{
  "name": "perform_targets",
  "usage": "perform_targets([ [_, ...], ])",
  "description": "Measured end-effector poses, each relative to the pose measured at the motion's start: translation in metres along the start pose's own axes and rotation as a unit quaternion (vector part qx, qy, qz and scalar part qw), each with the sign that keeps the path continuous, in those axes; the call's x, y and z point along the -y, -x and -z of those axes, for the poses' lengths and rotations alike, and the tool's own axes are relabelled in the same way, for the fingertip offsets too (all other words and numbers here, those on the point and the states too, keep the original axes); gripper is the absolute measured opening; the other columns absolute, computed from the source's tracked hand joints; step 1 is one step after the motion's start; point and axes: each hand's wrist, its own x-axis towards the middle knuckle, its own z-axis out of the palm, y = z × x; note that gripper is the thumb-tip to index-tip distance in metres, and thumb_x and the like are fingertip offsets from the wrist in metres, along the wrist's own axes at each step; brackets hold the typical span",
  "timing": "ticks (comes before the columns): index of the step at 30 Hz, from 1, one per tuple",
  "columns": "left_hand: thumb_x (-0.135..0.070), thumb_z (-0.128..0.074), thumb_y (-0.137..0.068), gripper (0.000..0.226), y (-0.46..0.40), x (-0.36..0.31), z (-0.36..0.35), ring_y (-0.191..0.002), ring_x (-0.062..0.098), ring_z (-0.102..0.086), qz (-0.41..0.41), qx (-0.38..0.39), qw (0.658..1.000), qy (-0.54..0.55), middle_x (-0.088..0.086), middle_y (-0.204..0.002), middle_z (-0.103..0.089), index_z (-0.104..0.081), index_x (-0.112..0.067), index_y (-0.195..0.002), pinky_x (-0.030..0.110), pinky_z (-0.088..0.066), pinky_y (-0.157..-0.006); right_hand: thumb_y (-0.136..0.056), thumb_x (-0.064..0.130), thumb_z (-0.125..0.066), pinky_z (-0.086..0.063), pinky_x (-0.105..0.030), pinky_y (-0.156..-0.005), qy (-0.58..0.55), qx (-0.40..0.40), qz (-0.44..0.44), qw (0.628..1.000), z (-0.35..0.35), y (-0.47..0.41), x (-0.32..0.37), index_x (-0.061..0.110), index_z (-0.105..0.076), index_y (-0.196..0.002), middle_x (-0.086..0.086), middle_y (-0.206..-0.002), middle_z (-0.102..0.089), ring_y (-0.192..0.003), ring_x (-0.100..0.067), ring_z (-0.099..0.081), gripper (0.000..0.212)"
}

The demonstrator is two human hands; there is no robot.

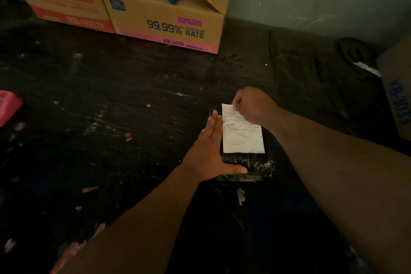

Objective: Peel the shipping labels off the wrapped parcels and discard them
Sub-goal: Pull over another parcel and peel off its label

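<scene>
The black wrapped parcel (246, 162) lay on the dark, scuffed floor (111, 118), right of centre and near the person. A white shipping label (242, 138) covered most of its top face. The left hand (211, 151) lay flat along the parcel's left edge, fingers (214, 118) straight and together, with the thumb hooked round the near left corner. It held nothing; it only pinned the parcel down. The right hand (251, 104) was curled closed at the label's far right corner, and its fingertips seemed to pinch that corner. Whether the corner had lifted free could not be told.

To do this step well, the pinch should probably take a firm bite of paper, not just the very tip, or the label may tear. A slow pull, low and folded back toward the near edge, would likely bring it off in 1 piece. The glossy wrap looked thin and could stretch or rip if the pull went straight up. The left hand should press hard enough that the parcel did not slide or rise.

2 open cardboard boxes (169, 20) stood at the far left. Which place was meant for discarded labels could not be told.
</scene>
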Motion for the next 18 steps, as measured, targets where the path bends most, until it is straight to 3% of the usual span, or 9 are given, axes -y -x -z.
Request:
perform_targets([
  [4, -0.076, -0.078, -0.061, 0.152, 0.012, -0.004, 0.003, -0.149, 0.007, 0.026, -0.011, -0.007, 1.000, 0.016, -0.011, -0.156, 0.041, 0.029, -0.019, -0.153, 0.033, 0.009, -0.120, -0.091, 0.022, -0.065, -0.053, -0.036, -0.085, -0.003, -0.045, 0.021, 0.999, 0.012, 0.023, 0.007, 0.026, -0.069, -0.092, 0.001, -0.104, -0.059, -0.098, -0.016, -0.056, 0.006],
  [9, -0.075, -0.079, -0.061, 0.151, 0.007, 0.001, 0.006, -0.150, 0.007, 0.023, 0.000, 0.001, 1.000, 0.018, -0.011, -0.159, 0.037, 0.028, -0.020, -0.154, 0.034, 0.008, -0.120, -0.094, 0.025, -0.058, -0.041, -0.024, -0.065, -0.020, -0.055, 0.057, 0.997, 0.009, 0.036, 0.002, 0.025, -0.067, -0.095, 0.004, -0.094, -0.061, -0.079, -0.008, -0.057, 0.008],
  [18, -0.071, -0.082, -0.061, 0.150, 0.007, 0.000, 0.008, -0.144, 0.000, 0.019, 0.011, 0.004, 1.000, 0.025, -0.013, -0.161, 0.034, 0.022, -0.020, -0.157, 0.036, 0.001, -0.119, -0.094, 0.028, -0.059, -0.050, -0.031, -0.077, -0.021, -0.052, 0.088, 0.995, 0.019, 0.063, 0.002, 0.024, -0.070, -0.099, 0.004, -0.098, -0.060, -0.086, -0.011, -0.058, 0.012],
])
